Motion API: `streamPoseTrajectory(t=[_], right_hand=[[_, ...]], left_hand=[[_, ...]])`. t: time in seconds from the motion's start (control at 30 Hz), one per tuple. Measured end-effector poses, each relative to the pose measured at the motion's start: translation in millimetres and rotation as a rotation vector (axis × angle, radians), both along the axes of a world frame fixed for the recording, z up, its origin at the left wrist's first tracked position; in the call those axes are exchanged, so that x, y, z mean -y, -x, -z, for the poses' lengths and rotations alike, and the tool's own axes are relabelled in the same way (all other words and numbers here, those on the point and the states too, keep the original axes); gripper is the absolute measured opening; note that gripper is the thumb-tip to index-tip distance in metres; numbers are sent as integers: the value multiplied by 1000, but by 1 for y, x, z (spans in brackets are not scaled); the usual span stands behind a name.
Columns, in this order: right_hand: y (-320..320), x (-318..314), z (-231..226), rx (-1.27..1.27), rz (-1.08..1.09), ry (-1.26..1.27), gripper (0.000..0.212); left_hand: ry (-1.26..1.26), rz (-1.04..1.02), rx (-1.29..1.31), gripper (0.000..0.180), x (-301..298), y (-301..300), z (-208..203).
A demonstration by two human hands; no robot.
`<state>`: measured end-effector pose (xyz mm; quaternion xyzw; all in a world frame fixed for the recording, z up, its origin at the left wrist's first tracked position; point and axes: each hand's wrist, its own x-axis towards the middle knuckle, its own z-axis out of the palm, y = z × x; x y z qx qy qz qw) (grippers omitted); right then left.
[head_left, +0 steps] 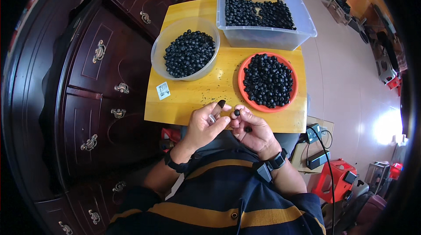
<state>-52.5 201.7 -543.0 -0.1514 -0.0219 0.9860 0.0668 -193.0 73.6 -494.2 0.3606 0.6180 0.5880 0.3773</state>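
Note:
Near the table's front edge, my right hand (258, 135) pinches a small round black part (237, 112) between thumb and finger. A second black part (247, 129) sits in its curled fingers. My left hand (201, 125) is close beside it, fingers bent, with a dark cover (221, 103) over one fingertip. A small pale, shiny piece (212, 118) shows among its fingers; whether it is worn or held I cannot make out. Just beyond my hands stands a round orange-red tray (240, 79) heaped with similar black parts.
A round translucent tub (157, 55) and a large clear bin (263, 37), both with black parts, stand on the yellow table (175, 110). A white label (163, 90) and dark crumbs lie there. Dark drawers (94, 103) rise at left; a red stool (335, 178) is at right.

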Motion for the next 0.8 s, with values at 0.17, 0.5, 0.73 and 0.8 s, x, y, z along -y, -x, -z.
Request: streamPoseTrajectory(t=[0.17,0.5,0.73,0.8], right_hand=[[4,0,2,21,16,-41,13],[29,-8,-5,-42,-59,21,28],[41,-5,-2,-31,-44,23,48],[42,-5,1,-50,-19,3,53]], left_hand=[[-52,14,-273,28,-14,-3,1],[-51,-347,-710,23,-31,55,-35],[-28,-33,-731,31,-20,34,-37],[39,63,-761,33,-16,13,-18]])
